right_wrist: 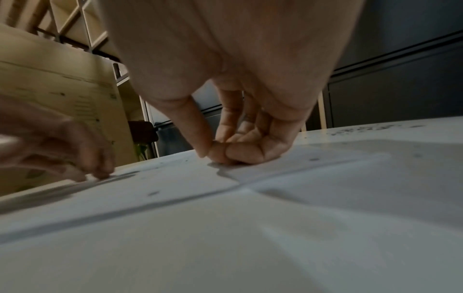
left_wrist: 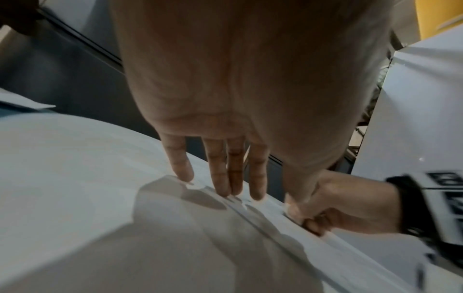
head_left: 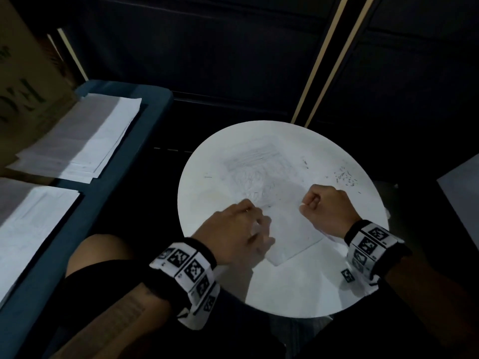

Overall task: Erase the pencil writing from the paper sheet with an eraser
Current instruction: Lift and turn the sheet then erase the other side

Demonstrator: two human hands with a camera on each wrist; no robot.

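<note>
A paper sheet (head_left: pixel 280 177) with faint pencil marks lies on a round white table (head_left: pixel 298 294). My left hand (head_left: pixel 241 229) rests on the sheet's near left part, its straight fingers (left_wrist: pixel 235 178) pressing the paper; it looks blurred. My right hand (head_left: pixel 324 206) sits at the sheet's right edge with fingers curled tight (right_wrist: pixel 238 146), thumb against forefinger, knuckles on the paper. Only a small pale bit of the eraser (head_left: pixel 302 203) shows at the thumb tip; the rest is hidden in the fist.
Dark eraser crumbs (head_left: pixel 344 177) lie on the table right of the sheet. Two stacks of papers (head_left: pixel 83 141) (head_left: pixel 28 229) sit on a blue bench (head_left: pixel 155 104) to the left, beside a cardboard box (head_left: pixel 23 86). My knee (head_left: pixel 98 252) is below the table's left side.
</note>
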